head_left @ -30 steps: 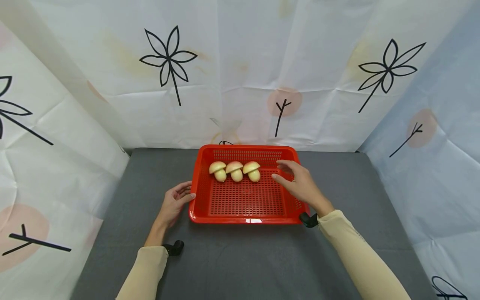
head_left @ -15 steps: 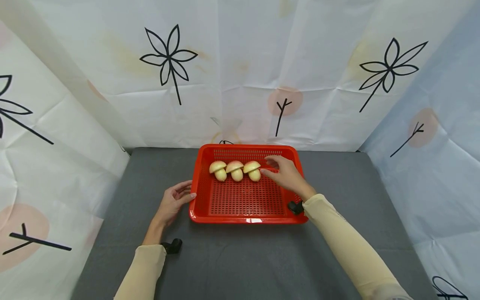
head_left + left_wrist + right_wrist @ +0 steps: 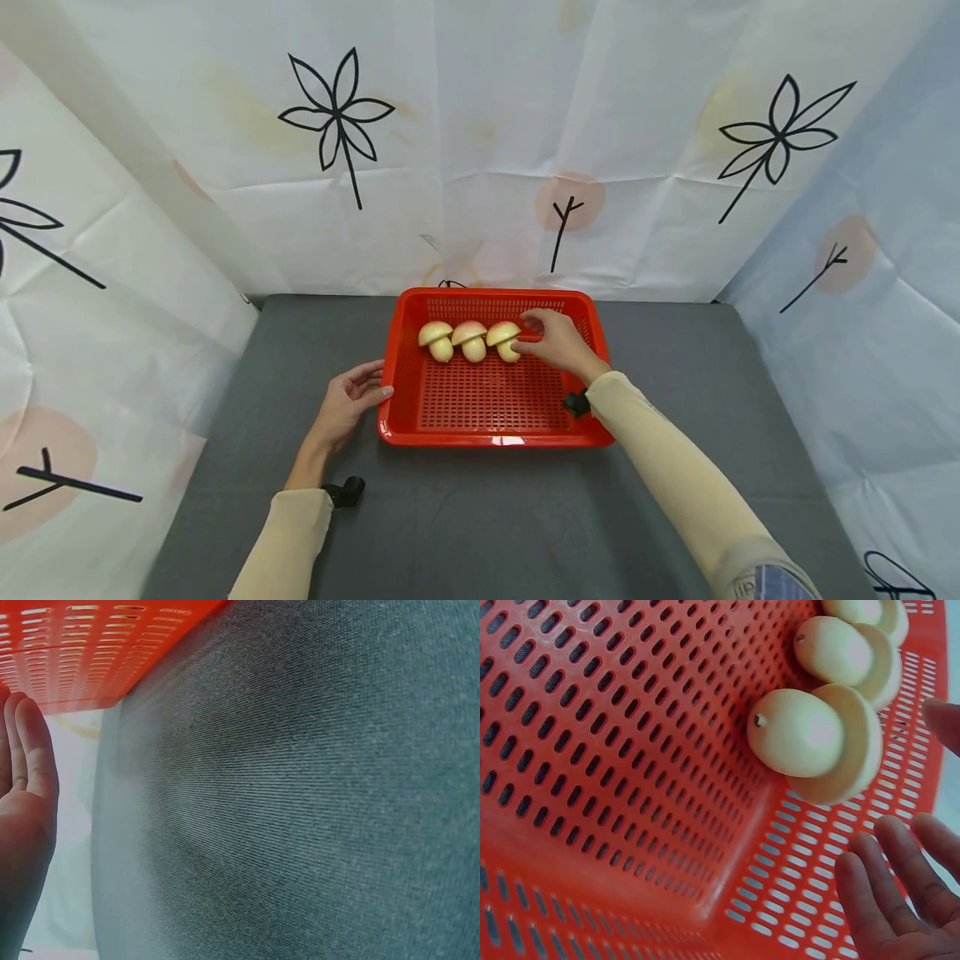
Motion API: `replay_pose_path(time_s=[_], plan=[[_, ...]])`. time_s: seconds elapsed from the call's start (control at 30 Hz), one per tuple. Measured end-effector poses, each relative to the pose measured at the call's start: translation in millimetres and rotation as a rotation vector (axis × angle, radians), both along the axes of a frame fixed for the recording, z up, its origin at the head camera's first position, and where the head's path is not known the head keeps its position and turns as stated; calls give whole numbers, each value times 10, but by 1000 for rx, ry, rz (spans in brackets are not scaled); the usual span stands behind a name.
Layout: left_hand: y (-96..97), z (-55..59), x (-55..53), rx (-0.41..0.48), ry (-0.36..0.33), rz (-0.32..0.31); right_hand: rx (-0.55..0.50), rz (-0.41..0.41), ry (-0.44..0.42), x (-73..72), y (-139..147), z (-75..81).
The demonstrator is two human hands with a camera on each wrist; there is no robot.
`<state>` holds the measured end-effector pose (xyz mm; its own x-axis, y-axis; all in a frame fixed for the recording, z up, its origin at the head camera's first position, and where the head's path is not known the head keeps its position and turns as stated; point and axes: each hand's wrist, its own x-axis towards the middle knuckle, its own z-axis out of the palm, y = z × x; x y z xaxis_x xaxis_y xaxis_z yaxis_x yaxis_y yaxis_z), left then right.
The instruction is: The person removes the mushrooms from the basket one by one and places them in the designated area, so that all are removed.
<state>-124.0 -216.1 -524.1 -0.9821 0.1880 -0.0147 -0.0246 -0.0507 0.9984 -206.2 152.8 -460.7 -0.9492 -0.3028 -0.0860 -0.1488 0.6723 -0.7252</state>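
Three pale yellow toy mushrooms with pink-tinged caps lie in a row inside a red plastic basket (image 3: 495, 439), toward its back left. My right hand (image 3: 558, 340) reaches over the basket's right part, thumb and fingers spread beside the rightmost mushroom (image 3: 502, 333). In the right wrist view, a gap shows between these fingers (image 3: 892, 877) and that mushroom's cap (image 3: 855, 750). My left hand (image 3: 347, 408) is at the basket's left side, thumb at the rim. Its straight fingers (image 3: 34, 742) lie along the perforated outer wall in the left wrist view.
The basket stands on a grey cloth-covered table (image 3: 480, 525), near its back edge. White printed curtains (image 3: 480, 167) close in the back and both sides. Each wrist wears a small black camera, such as the left camera (image 3: 348, 493).
My right hand has moved left over the basket, from its right side up to the rightmost mushroom. The left hand, basket and mushrooms have stayed in place.
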Motion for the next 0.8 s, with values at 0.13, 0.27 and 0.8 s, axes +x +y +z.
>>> replay_pose_path(time_s=[0.13,0.27,0.8], plan=[[-1,-13,0,-3,2,7,1,-6,-13,-59,-56,-91],[1,-24,3,-2,14,4,12,-21,-19,-93,-96,-192],[20,-26,3,16,3,15,3,-42,20,-134,-165,-417]])
